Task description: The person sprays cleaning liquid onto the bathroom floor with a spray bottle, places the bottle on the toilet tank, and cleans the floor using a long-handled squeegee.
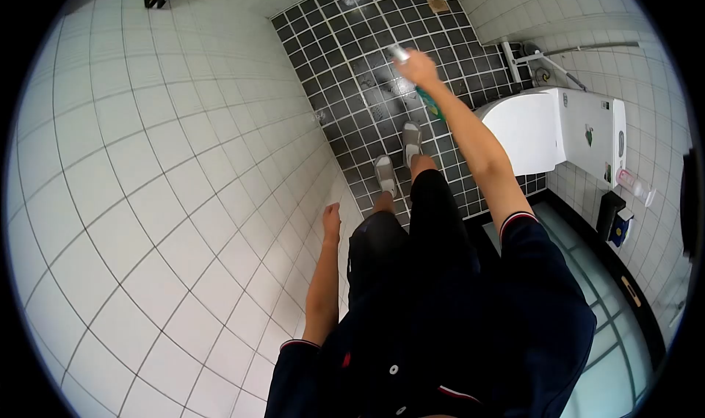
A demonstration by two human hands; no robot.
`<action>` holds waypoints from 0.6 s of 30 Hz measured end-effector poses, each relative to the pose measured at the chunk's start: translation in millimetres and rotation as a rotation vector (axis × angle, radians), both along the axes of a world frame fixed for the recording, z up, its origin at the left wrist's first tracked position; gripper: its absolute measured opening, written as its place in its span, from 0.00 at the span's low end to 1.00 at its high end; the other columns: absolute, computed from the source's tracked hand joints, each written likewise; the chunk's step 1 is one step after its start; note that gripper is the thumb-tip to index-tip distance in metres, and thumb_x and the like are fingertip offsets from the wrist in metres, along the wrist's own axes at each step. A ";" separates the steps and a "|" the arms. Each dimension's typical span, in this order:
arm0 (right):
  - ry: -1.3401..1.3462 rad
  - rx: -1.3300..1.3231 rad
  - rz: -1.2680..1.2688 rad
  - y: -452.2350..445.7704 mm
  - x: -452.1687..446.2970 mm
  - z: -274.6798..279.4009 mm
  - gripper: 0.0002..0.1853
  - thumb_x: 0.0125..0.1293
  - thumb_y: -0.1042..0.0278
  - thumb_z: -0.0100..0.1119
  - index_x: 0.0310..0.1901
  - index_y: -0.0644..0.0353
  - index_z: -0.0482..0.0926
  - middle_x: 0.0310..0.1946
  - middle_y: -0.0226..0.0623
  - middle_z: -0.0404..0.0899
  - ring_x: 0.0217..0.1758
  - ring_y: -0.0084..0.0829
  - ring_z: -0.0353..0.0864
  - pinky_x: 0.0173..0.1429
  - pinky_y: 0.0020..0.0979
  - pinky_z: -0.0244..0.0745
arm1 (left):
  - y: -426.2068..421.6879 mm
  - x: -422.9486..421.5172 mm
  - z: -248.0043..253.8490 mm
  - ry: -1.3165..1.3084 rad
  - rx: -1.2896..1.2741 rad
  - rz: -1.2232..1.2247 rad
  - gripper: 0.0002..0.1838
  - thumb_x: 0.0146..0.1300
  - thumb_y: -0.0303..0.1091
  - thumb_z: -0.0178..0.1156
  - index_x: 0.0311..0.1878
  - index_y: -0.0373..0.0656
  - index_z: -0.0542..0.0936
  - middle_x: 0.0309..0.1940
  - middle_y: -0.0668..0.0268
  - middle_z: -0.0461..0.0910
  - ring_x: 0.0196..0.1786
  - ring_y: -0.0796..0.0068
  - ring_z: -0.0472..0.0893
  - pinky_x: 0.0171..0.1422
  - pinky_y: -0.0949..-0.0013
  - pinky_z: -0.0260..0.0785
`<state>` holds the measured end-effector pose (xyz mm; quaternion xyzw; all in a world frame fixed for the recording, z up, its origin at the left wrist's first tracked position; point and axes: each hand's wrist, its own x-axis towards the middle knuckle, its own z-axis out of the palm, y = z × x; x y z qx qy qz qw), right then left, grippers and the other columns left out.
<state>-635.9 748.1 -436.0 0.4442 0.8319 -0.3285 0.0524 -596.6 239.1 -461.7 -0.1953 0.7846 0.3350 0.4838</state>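
Holding the green spray bottle [430,104] above the dark floor [334,47], left of the toilet [523,128], with right hand's grip [417,70] wrapped round its top, left hand [332,223] half-curled, cannot tell around what. Probably spraying; likely calls next for aiming the nozzle [399,53] farther along

Right arm [479,137] reaching out, left arm [321,289] lowered

Right hand [417,69] closed in a grip, arm slightly bent — left hand [332,218] hanging loose, its exact pose too small to tell.

Green item [430,104] partly hidden by right hand [418,69]; kind unclear.
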 end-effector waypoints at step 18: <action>0.009 0.067 -0.838 6.0 170.4 -0.1 0.20 0.56 0.50 0.60 0.39 0.60 0.81 0.38 0.51 0.82 0.45 0.52 0.81 0.50 0.47 0.75 | 26.0 -52.3 -4.1 -0.010 -0.037 -0.200 0.28 0.60 0.50 0.55 0.58 0.40 0.73 0.56 0.58 0.73 0.58 0.62 0.69 0.60 0.55 0.64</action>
